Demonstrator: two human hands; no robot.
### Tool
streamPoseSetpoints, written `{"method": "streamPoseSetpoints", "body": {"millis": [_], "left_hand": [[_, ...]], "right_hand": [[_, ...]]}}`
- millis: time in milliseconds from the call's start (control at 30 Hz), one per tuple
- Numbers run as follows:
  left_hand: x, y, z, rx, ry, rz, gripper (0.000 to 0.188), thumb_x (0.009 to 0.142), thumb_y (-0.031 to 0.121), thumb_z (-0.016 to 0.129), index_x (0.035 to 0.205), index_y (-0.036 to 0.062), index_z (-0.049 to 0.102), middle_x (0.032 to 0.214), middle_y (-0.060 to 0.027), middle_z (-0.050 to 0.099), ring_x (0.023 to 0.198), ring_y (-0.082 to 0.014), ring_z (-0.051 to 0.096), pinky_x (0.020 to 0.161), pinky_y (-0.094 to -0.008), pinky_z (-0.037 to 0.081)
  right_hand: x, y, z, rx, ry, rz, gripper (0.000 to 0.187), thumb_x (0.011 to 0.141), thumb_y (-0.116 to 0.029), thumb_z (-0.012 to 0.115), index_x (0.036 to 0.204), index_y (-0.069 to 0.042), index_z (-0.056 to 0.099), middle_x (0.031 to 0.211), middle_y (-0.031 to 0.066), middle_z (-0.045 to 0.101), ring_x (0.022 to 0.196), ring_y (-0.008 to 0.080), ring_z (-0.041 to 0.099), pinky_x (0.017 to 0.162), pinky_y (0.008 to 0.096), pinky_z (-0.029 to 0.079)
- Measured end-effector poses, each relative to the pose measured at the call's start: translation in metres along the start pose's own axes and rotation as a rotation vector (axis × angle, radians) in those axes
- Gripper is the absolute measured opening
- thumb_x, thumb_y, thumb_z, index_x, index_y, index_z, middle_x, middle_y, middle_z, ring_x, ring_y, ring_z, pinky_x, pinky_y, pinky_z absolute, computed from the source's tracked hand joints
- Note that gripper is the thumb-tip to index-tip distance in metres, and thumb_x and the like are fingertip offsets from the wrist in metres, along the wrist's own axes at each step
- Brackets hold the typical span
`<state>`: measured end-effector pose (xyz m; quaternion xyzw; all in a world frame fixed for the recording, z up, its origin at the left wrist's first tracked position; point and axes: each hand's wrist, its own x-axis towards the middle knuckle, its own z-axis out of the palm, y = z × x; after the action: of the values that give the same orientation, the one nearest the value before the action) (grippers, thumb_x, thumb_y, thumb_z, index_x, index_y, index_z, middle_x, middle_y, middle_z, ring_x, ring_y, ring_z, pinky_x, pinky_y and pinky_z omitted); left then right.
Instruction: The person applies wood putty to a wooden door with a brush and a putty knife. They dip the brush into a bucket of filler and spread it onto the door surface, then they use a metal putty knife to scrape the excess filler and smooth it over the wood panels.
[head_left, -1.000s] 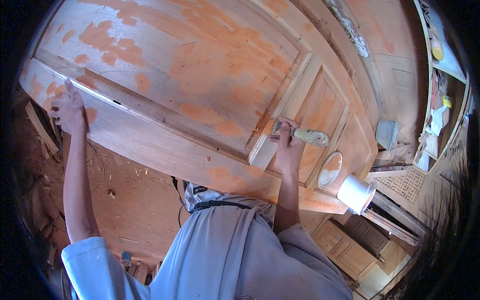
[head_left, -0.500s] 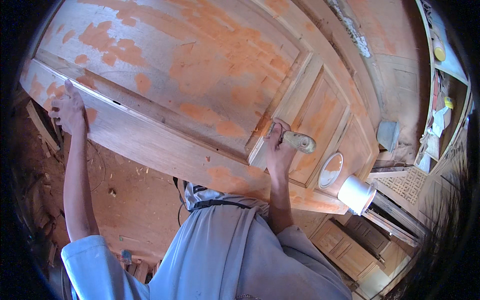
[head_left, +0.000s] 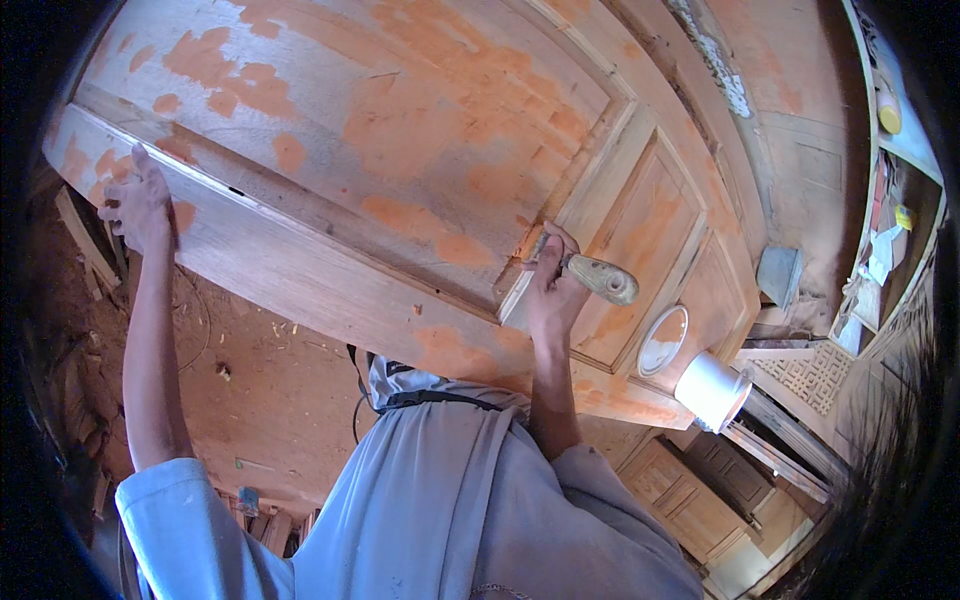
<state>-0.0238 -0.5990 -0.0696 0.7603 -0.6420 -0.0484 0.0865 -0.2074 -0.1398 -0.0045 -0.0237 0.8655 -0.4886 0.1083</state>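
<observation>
Right hand [head_left: 553, 287] grips putty knife [head_left: 606, 281] near its blade, probably for control, at panelled door's [head_left: 325, 285] inner moulding; left hand [head_left: 143, 208], tool-free and loosely spread, rests on door's near-left edge, likely bracing.

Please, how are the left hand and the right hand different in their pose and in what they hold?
The left hand shows no tool; the right hand grips a scraper.
The left hand has one digit stretched forward; the right hand has its fingers bent around the scraper.
The left hand is far left on the wooden door; the right hand is beside the large panel's right end.
Both are bare.
</observation>
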Motion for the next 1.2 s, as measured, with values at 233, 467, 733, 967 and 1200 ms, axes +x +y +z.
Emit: {"method": "streamPoseSetpoints", "body": {"millis": [233,467,733,967,1200], "left_hand": [[-0.007,0.003,-0.003,-0.064,0.010,0.049,0.106,0.082,0.082,0.032,0.148,-0.0010,0.020,0.152,-0.0352,0.012,0.139,-0.0514,0.023,0.111,-0.0541,0.027],[0.010,-0.010,0.011,0.000,0.033,0.057,0.107,0.082,0.082,0.031,0.147,-0.0028,0.021,0.151,-0.0355,0.015,0.139,-0.0498,0.024,0.111,-0.0544,0.028],[0.004,-0.005,0.008,-0.029,0.065,0.057,0.105,0.081,0.084,0.031,0.148,0.0038,0.023,0.146,-0.0330,0.025,0.129,-0.0536,0.035,0.105,-0.0589,0.033],[0.010,-0.005,0.017,0.002,0.057,0.001,0.106,0.080,0.085,0.030,0.148,0.0046,0.024,0.150,-0.0318,0.019,0.135,-0.0517,0.030,0.108,-0.0570,0.031],[0.005,-0.002,0.005,-0.019,0.019,-0.015,0.106,0.079,0.086,0.031,0.150,0.0064,0.023,0.151,-0.0311,0.020,0.134,-0.0506,0.032,0.107,-0.0580,0.031]], "right_hand": [[0.001,0.027,-0.012,0.399,0.013,0.133,0.032,0.101,-0.021,0.049,0.120,0.004,0.055,0.096,0.0120,0.064,0.074,0.0187,0.066,0.069,0.0313,0.059],[0.009,0.037,-0.048,0.624,0.149,0.138,0.033,0.100,-0.023,0.052,0.121,0.001,0.055,0.101,0.0115,0.064,0.078,0.0245,0.068,0.070,0.0370,0.060],[0.008,0.004,-0.037,0.107,-0.057,0.109,0.031,0.101,-0.019,0.048,0.116,0.007,0.057,0.097,0.0114,0.063,0.074,0.0194,0.068,0.064,0.0294,0.061],[-0.001,-0.026,-0.005,-0.695,-0.094,-0.180,0.027,0.091,-0.013,0.062,0.114,0.001,0.060,0.095,0.0129,0.060,0.077,0.0269,0.066,0.068,0.0390,0.055],[0.003,-0.031,0.032,-0.965,-0.143,-0.149,0.037,0.080,-0.018,0.074,0.106,-0.001,0.055,0.097,0.0180,0.058,0.087,0.0379,0.064,0.072,0.0462,0.053]]}}
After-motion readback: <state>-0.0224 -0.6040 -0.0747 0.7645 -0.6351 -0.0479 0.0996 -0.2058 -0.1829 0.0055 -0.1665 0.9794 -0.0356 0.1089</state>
